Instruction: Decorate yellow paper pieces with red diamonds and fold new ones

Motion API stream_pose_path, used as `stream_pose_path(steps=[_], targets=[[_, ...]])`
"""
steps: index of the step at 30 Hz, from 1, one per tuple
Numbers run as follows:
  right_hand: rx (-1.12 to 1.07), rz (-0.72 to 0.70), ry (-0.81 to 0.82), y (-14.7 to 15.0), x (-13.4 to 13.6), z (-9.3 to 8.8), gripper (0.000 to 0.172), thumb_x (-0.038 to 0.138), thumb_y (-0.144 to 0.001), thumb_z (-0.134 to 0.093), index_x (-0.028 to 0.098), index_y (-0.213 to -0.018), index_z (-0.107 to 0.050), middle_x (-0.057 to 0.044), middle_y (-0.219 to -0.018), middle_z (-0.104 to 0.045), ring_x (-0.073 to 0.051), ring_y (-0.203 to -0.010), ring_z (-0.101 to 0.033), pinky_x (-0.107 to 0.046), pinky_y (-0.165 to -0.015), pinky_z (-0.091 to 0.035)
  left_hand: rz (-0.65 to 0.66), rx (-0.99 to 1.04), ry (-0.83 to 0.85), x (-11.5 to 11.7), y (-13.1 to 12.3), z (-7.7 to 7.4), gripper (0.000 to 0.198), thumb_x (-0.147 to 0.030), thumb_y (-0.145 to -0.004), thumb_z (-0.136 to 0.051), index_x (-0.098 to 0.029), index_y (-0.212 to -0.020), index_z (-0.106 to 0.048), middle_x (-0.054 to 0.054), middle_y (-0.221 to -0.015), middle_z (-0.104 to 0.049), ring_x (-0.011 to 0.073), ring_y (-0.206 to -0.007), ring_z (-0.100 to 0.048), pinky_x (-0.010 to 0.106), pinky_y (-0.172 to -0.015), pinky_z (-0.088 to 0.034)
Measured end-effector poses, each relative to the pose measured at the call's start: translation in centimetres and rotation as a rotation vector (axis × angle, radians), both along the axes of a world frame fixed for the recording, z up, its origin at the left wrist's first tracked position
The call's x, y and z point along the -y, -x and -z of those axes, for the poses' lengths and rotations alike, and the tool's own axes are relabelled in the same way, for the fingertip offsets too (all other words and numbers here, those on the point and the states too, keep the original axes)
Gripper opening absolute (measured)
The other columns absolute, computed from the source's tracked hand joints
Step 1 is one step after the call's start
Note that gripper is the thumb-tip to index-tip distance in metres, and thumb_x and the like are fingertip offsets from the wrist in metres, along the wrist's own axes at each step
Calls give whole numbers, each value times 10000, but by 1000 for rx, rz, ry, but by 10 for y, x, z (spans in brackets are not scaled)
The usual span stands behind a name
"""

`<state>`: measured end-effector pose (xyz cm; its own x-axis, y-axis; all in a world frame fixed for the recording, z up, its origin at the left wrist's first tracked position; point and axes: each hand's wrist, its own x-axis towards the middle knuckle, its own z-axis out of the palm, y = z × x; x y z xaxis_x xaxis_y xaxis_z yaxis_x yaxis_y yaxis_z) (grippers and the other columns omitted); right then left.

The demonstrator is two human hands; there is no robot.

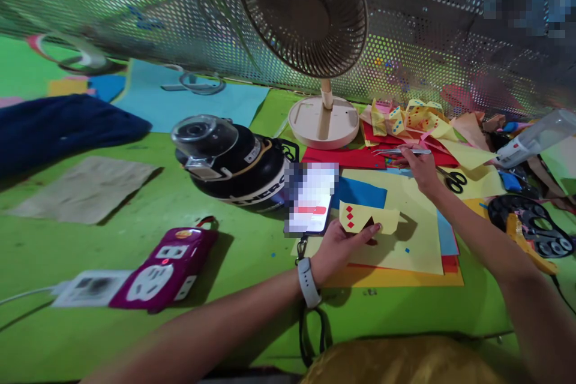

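My left hand (342, 247) pinches a pale yellow paper piece (372, 217) between thumb and fingers. Red diamond shapes run down the paper's left part, and a dark notch shows by my thumb. My right hand (416, 162) is closed around metal tweezers (402, 151), whose tips point left over red paper (344, 157). Whether the tips hold anything is too small to tell. Below my hands lie stacked sheets, a yellow sheet (418, 252) on top and a blue strip (360, 192) across it. Black-handled scissors (454, 180) rest just right of my right hand.
A smartphone (310, 204) leans against a black jug (238, 162). Behind it stands a fan (324, 123). Folded dotted paper pieces (418, 117) pile at the back right, near a clear bottle (535, 138). A purple power strip (166, 267) lies at left, and a perforated metal screen (405, 66) borders the table.
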<state>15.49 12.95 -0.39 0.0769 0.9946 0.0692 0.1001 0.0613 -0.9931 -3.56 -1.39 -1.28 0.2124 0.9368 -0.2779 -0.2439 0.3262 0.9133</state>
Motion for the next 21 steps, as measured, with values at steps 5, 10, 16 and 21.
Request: stream_pose_path(steps=[5, 10, 16, 21], targets=[[22, -7, 30, 1, 1, 0, 263, 452, -718, -663, 219, -830, -615, 6, -712, -709, -171, -596, -694, -259, -511, -528, 4, -25, 14, 1, 0, -2, 321, -399, -631, -810, -142, -755, -663, 47, -755, -716, 133, -562, -635, 280, -583, -566], [13, -13, 48, 2, 1, 2, 292, 480, -712, -665, 219, -832, -611, 1, -708, -706, -182, -624, -703, -253, -497, -517, 6, -27, 2, 0, 1, -3, 305, -390, -627, -810, -147, -733, -659, 41, -751, -713, 129, -556, -629, 291, -601, -572], [21, -21, 32, 2, 1, 2, 286, 472, -716, -664, 216, -829, -607, 7, -694, -696, -161, -579, -689, -228, -466, -482, 3, -23, 21, 0, 0, -1, 261, -348, -649, -801, -144, -747, -669, 42, -758, -717, 126, -557, -637, 276, -594, -566], [22, -29, 37, 6, -1, 2, 266, 459, -722, -656, 218, -822, -607, 12, -685, -696, -164, -582, -691, -222, -455, -475, -6, -11, 7, 1, 0, -1, 265, -350, -645, -806, -146, -744, -669, 46, -757, -719, 129, -560, -638, 273, -579, -567]])
